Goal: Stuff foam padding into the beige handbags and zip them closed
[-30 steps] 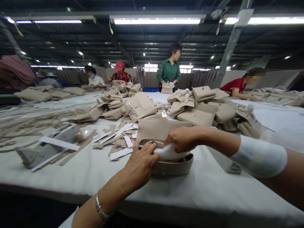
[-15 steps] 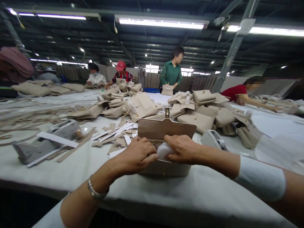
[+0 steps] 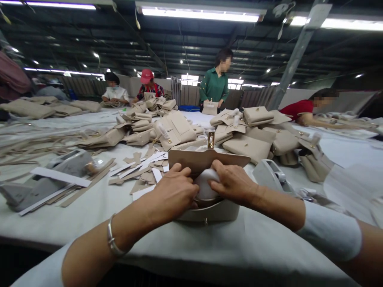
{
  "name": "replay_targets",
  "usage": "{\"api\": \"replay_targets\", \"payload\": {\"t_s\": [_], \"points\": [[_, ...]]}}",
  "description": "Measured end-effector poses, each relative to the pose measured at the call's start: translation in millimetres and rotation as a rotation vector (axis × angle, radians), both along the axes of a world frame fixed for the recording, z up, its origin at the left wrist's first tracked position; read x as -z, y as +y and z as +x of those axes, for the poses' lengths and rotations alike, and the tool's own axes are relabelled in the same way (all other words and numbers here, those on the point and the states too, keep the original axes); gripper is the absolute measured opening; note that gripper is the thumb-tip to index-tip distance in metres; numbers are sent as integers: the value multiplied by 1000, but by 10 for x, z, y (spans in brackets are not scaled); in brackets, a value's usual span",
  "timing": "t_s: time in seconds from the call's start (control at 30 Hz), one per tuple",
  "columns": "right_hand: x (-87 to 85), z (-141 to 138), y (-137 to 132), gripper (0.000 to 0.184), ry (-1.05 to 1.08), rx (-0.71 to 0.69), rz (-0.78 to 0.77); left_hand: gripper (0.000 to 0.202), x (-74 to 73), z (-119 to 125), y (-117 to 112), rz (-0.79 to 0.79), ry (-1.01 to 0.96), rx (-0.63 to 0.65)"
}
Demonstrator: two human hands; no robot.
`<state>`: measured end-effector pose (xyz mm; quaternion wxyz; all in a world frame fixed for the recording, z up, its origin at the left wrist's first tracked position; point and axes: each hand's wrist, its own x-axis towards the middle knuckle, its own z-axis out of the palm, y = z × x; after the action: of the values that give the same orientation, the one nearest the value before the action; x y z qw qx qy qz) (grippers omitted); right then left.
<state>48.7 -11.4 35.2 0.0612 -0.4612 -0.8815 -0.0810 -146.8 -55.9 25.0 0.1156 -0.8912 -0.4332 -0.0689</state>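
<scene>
A beige handbag [image 3: 209,213] stands on the white table [image 3: 209,251] right in front of me, its flap [image 3: 206,157] raised with a gold clasp on top. White stuffing paper [image 3: 205,185] bulges out of its mouth. My left hand [image 3: 173,193] grips the bag's left rim, fingers curled against the paper. From the right, my right hand [image 3: 231,183] presses on the paper with fingers bent over it. A bracelet circles my left wrist and a white sleeve covers my right forearm.
Piles of beige handbags [image 3: 248,135] cover the table behind. Strips of paper and leather scraps [image 3: 143,169] lie at left, beside a grey tape dispenser [image 3: 50,175]; another dispenser [image 3: 271,175] sits at right. Several people [image 3: 214,85] work along the far side.
Both hands have closed in on the bag's mouth, and the white paper now bulges higher between them. The flap stands more upright. My view has shifted slightly.
</scene>
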Motion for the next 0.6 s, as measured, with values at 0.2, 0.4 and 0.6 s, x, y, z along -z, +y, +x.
{"api": "replay_targets", "payload": {"t_s": [0.2, 0.4, 0.6], "points": [[5, -110, 50, 22, 43, -48, -67, 19, 182, 155, 122, 65, 122, 163], [22, -184, 30, 33, -55, -87, -152, 14, 408, 57, 159, 39, -197, 125], [-73, -439, 130, 29, -283, -163, -199, 21, 598, 39, 111, 384, -363, 175]]}}
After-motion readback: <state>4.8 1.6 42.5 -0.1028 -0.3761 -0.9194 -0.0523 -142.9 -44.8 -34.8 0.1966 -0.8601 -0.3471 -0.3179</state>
